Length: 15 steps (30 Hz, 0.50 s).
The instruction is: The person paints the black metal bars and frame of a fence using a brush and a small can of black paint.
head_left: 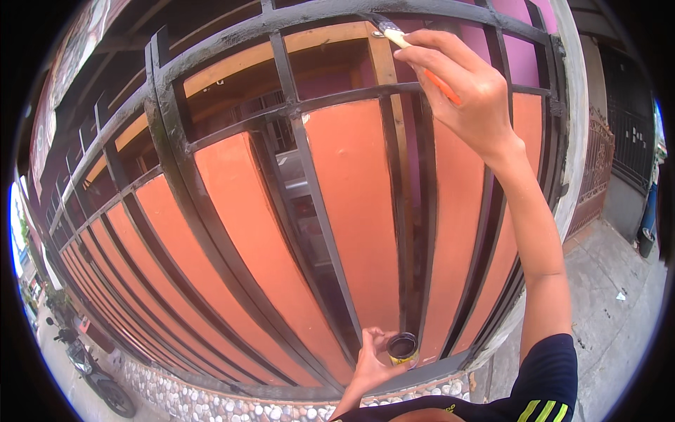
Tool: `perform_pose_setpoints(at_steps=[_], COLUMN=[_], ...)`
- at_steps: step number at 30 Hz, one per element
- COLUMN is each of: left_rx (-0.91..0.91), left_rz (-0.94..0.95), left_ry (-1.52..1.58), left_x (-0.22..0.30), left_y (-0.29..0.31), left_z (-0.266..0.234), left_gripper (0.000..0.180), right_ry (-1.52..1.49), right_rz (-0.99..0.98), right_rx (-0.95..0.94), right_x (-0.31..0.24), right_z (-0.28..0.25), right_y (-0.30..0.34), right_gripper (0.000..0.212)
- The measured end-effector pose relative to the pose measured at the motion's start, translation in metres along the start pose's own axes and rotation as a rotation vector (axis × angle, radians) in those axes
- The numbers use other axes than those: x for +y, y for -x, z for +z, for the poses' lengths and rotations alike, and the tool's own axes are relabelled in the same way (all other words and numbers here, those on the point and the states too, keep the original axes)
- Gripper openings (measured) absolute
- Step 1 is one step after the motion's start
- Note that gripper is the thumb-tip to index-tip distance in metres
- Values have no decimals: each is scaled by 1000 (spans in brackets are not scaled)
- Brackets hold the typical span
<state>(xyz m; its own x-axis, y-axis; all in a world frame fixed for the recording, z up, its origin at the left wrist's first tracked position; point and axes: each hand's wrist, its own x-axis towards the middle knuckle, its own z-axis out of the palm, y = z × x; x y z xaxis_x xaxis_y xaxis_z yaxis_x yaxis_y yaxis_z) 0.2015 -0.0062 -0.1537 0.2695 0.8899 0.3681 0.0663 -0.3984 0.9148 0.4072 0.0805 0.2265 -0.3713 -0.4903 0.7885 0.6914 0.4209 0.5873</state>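
My right hand (464, 84) is raised high and closed around a paintbrush (395, 35) with a pale and orange handle. The brush's dark bristles touch the black top rail (309, 22) of a metal gate, or lie very near it. Low down, my left hand (373, 357) grips a small open paint can (405, 347) with a yellowish label and dark paint inside. The can is upright, close to the gate's lower edge. Orange panels (351, 211) alternate with black upright bars across the gate.
A pebbled low wall (232, 408) runs under the gate. At the left a motorcycle (91, 369) stands on the street. To the right are a grey pillar edge (573, 105), grey pavement (612, 302) and a brown metal gate (595, 169). Wooden beams (232, 67) show behind the bars.
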Motion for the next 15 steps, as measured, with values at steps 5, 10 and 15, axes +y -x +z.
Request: perform_pose_setpoints(at_steps=[5, 10, 15], left_rx=[-9, -16, -12], left_rz=[-44, -48, -32], left_ry=[-12, -36, -5], left_x=[1, 2, -2], left_y=[1, 2, 0], left_z=[7, 11, 15], left_gripper=[81, 79, 79], right_ry=[-47, -17, -63], right_rz=[46, 60, 64], right_rx=[-100, -30, -76], right_x=[3, 2, 6], right_z=[9, -13, -2], right_y=[18, 13, 26], right_gripper=[31, 29, 26])
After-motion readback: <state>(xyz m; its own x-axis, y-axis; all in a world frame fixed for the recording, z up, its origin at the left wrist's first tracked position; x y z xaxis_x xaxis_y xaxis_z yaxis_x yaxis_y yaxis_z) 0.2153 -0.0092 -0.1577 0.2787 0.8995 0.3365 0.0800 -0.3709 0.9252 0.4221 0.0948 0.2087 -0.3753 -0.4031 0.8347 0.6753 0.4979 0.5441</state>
